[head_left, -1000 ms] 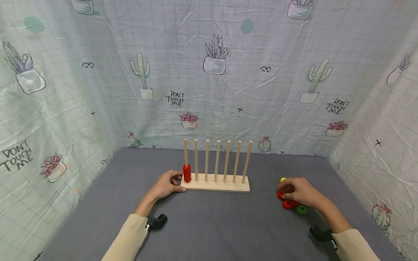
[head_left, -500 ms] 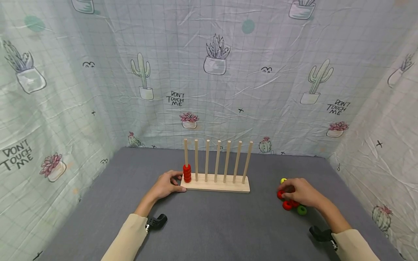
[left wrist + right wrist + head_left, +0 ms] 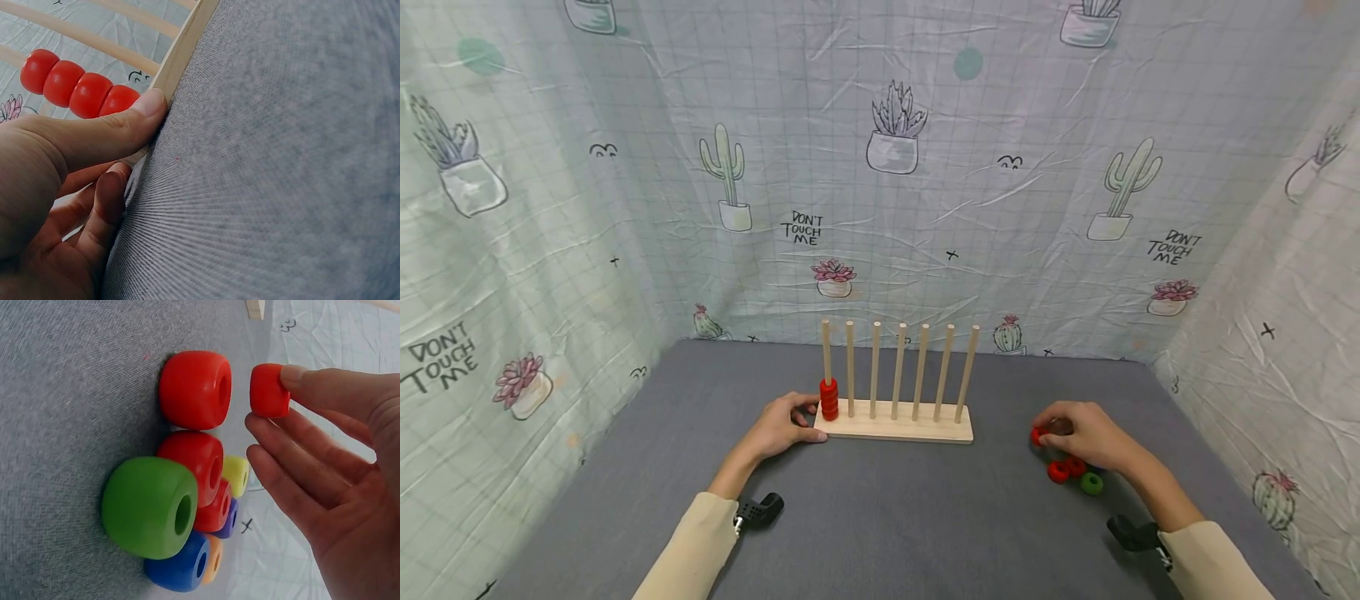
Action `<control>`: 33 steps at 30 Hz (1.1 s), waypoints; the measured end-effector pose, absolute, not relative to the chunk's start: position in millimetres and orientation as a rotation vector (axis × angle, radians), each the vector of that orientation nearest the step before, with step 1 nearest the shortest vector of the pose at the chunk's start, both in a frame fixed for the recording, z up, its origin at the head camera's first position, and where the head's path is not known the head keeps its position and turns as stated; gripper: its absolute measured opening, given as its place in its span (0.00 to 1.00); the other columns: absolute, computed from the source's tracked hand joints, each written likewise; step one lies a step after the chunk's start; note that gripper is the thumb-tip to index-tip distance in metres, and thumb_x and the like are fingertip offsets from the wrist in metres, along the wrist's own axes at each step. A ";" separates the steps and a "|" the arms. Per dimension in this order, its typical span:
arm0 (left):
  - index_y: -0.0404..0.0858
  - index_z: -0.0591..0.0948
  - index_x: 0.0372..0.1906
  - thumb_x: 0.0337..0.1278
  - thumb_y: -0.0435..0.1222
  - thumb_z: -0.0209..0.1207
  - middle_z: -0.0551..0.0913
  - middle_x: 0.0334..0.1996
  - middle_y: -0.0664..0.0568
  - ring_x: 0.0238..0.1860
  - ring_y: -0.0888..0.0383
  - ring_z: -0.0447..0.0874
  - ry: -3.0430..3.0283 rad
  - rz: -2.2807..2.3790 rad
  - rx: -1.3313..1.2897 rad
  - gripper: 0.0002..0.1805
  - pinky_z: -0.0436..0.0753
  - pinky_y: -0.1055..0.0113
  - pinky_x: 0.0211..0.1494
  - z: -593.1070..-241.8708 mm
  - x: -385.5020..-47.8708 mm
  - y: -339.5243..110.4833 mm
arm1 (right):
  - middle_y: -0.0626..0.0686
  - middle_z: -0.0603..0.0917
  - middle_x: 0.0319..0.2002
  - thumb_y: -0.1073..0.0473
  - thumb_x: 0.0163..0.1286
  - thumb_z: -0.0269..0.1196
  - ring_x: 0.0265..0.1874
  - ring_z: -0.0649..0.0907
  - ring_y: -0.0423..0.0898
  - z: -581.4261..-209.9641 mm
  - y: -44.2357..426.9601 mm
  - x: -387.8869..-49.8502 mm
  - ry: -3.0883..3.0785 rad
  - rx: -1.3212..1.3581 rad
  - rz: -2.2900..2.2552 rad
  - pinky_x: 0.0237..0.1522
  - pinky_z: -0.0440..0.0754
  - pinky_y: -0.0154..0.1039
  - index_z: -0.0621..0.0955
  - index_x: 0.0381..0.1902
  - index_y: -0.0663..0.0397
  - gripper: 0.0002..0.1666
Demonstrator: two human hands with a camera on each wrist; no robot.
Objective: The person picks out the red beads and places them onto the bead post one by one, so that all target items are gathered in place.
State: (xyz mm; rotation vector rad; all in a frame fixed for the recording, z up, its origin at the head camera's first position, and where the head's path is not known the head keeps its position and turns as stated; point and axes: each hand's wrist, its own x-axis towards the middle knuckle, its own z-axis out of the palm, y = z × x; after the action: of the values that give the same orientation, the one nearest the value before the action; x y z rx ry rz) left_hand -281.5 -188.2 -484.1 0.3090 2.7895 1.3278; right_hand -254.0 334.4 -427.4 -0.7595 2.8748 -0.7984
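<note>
A wooden stand (image 3: 895,427) with a row of upright pegs sits mid-table. Several red beads (image 3: 829,400) are stacked on its leftmost peg. My left hand (image 3: 780,427) grips the left end of the base; in the left wrist view the thumb (image 3: 119,128) presses its front edge. To the right, my right hand (image 3: 1092,433) pinches a red bead (image 3: 269,391) between thumb and fingers, just above the loose beads. Below it lie more red beads (image 3: 194,390) and a green bead (image 3: 149,506), holes facing up.
Around the green bead, the right wrist view shows a blue bead (image 3: 177,564), an orange bead (image 3: 214,557), a purple bead (image 3: 230,519) and a yellow bead (image 3: 235,475). A grey cloth (image 3: 880,517) covers the table. Printed curtains (image 3: 925,208) stand behind and at both sides.
My right hand has risen a little and shifted left and away, a red bead in its fingers. My left hand stays on the stand's end.
</note>
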 end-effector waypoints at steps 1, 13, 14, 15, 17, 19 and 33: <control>0.34 0.80 0.66 0.46 0.38 0.80 0.84 0.49 0.46 0.39 0.58 0.79 2.790 1.328 0.309 0.39 0.77 0.63 0.43 -484.2 -281.5 -188.0 | 0.53 0.90 0.46 0.59 0.67 0.72 0.40 0.90 0.42 -426.8 333.3 -254.2 2.876 -0.763 -0.803 0.40 0.84 0.33 0.88 0.48 0.55 0.13; 0.34 0.80 0.67 0.46 0.39 0.80 0.84 0.50 0.45 0.39 0.57 0.79 2.782 1.334 0.319 0.39 0.77 0.62 0.43 -484.7 -282.4 -188.9 | 0.55 0.89 0.46 0.61 0.68 0.71 0.40 0.91 0.46 -417.2 318.2 -256.4 2.905 -0.820 -0.835 0.39 0.87 0.37 0.88 0.48 0.57 0.12; 0.34 0.80 0.67 0.46 0.39 0.80 0.84 0.50 0.45 0.39 0.57 0.79 2.784 1.331 0.320 0.39 0.77 0.62 0.43 -484.6 -282.5 -189.1 | 0.54 0.89 0.46 0.61 0.68 0.71 0.40 0.91 0.46 -416.3 317.2 -257.0 2.908 -0.828 -0.831 0.40 0.87 0.37 0.87 0.49 0.58 0.13; 0.34 0.80 0.67 0.46 0.39 0.80 0.83 0.50 0.45 0.39 0.57 0.79 2.786 1.330 0.320 0.39 0.77 0.62 0.43 -484.4 -282.6 -189.2 | 0.55 0.89 0.46 0.62 0.69 0.71 0.40 0.90 0.47 -415.6 316.0 -257.5 2.909 -0.839 -0.832 0.40 0.87 0.37 0.87 0.50 0.59 0.13; 0.34 0.80 0.67 0.46 0.39 0.80 0.83 0.50 0.45 0.39 0.57 0.79 2.788 1.325 0.321 0.39 0.77 0.62 0.43 -484.2 -282.5 -189.6 | 0.54 0.89 0.46 0.61 0.69 0.70 0.41 0.90 0.47 -413.8 313.6 -258.5 2.910 -0.853 -0.828 0.41 0.88 0.38 0.87 0.51 0.60 0.14; 0.34 0.80 0.67 0.46 0.39 0.80 0.83 0.50 0.45 0.39 0.57 0.79 2.789 1.323 0.320 0.39 0.77 0.62 0.44 -484.1 -282.4 -189.8 | 0.54 0.88 0.46 0.62 0.69 0.70 0.41 0.90 0.47 -412.0 311.0 -259.2 2.913 -0.871 -0.820 0.41 0.88 0.38 0.87 0.51 0.60 0.14; 0.34 0.80 0.66 0.46 0.39 0.80 0.84 0.50 0.45 0.39 0.58 0.79 2.789 1.317 0.318 0.39 0.77 0.63 0.43 -485.3 -282.5 -189.3 | 0.49 0.91 0.44 0.58 0.71 0.70 0.39 0.89 0.42 -399.8 293.5 -260.6 2.932 -0.882 -0.786 0.43 0.88 0.43 0.88 0.50 0.55 0.12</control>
State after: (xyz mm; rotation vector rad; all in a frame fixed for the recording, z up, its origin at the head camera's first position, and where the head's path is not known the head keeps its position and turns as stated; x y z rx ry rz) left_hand -282.5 -189.3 -485.3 0.3178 2.7893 1.3174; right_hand -260.6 293.5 -399.8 -0.8819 2.9316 -0.7855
